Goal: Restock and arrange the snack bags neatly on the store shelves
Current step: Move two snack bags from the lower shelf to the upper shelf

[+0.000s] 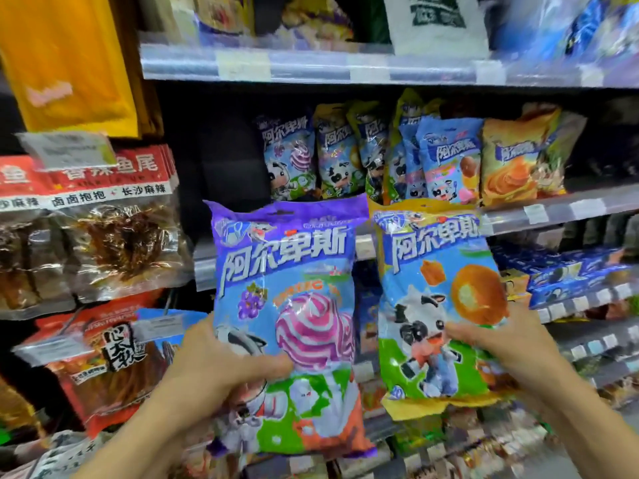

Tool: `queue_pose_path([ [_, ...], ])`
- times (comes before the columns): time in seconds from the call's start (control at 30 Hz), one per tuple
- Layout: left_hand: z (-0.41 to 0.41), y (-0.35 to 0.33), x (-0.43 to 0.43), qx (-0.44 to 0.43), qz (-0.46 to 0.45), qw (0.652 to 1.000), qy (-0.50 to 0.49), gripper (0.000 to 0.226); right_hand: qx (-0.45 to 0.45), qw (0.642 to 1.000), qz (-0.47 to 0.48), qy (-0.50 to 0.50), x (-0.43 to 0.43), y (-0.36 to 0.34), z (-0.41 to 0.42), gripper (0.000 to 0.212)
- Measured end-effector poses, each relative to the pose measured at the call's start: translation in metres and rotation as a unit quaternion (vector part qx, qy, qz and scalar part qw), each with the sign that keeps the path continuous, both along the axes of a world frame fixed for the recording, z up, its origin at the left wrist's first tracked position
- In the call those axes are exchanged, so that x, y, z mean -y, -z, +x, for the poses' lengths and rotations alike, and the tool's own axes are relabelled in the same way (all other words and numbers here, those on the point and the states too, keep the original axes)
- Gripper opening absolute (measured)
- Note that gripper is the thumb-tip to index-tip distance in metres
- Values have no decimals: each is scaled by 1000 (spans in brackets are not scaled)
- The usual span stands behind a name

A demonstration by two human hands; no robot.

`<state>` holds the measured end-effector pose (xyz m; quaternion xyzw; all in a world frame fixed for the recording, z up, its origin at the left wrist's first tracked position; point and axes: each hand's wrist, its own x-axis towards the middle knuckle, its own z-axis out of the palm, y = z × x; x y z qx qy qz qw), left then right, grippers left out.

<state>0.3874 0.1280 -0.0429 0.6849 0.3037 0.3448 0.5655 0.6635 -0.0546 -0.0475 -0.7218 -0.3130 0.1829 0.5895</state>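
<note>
Two snack bags held upright before the shelf. The left hand [221, 361] grasps the purple bag [287, 305] at its lower left edge, thumb across the front; the right hand [501, 344] grasps the yellow bag [439, 299] at its lower right edge, thumb likewise on the face. Both bags stand with the long axis vertical, tops toward 12 o'clock, side by side and nearly touching. The matching row [397, 157] of bags stands on the shelf [553, 210] beyond and above them, at roughly 12 to 1 o'clock from the hands. A dark gap [224, 160] opens in the shelf at 11 o'clock, left of the row and directly above the purple bag. By this layout the left hand lies nearer the gap, so the purple bag likely goes up and back first, kept upright.
</note>
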Motion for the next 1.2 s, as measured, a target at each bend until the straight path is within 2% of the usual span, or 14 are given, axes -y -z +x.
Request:
queue_pose_path([
  [0.07,9,-18,-9,25,35,999,-18,66,1,1000,15,-11,-6,-14,11,18],
  [0.17,23,-34,-19,42,55,997,-24,54,-3,998,38,-41,-15,-30,22,20],
  [0.27,33,-45,-21,60,21,997,-49,68,5,995,64,-76,-21,-38,29,52],
  [0.33,37,-51,-21,71,-6,996,-60,67,-1,995,64,-81,-24,-41,36,41],
  [0.43,45,-59,-22,79,-22,993,-82,94,-20,994,65,-82,-34,-44,50,23],
  [0.47,48,-63,-21,83,-25,992,-93,97,-24,994,66,-88,-39,-45,55,19],
  [0.53,54,-71,-24,83,-24,990,-110,89,-28,991,70,-109,-50,-51,61,16],
  [0.7,72,-95,-40,93,-23,985,-144,46,-59,983,73,-154,-93,-82,69,13],
  [0.8,78,-115,-58,94,-24,981,-168,52,-34,983,75,-165,-123,-105,78,24],
  [0.9,84,-131,-84,64,-33,983,-170,59,-20,985,70,-156,-152,-128,85,47],
  [1.03,94,-140,-125,41,-12,978,-204,76,-27,988,85,-126,-210,-140,100,35],
  [1.07,97,-141,-132,42,-1,976,-213,73,-29,989,94,-114,-226,-139,106,42],
  [1.13,105,-140,-145,53,10,973,-226,53,-47,988,109,-99,-254,-135,115,60],
  [1.2,115,-137,-156,71,0,972,-222,43,-56,989,109,-77,-278,-129,124,67],
])
